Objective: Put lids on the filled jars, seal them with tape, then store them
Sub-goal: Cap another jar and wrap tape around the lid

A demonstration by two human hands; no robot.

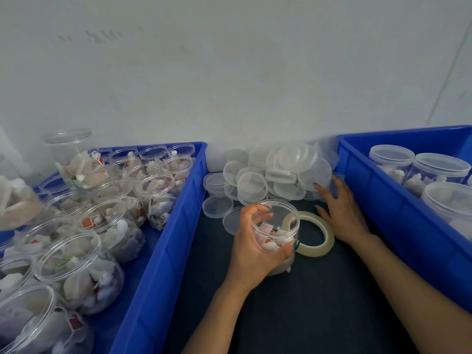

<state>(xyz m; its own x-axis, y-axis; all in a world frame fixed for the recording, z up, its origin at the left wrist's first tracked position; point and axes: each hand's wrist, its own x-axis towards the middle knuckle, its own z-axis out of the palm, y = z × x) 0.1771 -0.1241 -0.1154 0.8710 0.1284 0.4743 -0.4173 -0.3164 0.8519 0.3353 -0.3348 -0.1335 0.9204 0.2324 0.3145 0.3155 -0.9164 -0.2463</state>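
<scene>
- The left hand (255, 249) holds an open jar (277, 226) that stands upright in the middle of the dark tabletop (319, 302); its grip is wrapped round the jar's clear wall, thumb on the near side and fingers over the far rim.
- The jar has no lid and is partly filled with white tea bags and red tags.
- The right hand (342, 213) reaches for the pile of lids (281, 169) at the back by the wall; its grip is wide, the fingers spread and the fingertips touching the lids at the pile's right edge.
- A tape roll (328, 241) lies flat just beside the jar, between the two hands.
- A few single lids (217, 206) lie flat left of the jar.
- The left blue bin (163, 251) holds many filled, lidless jars (74, 264).
- The right blue bin (398, 213) holds lidded jars (439, 169).
</scene>
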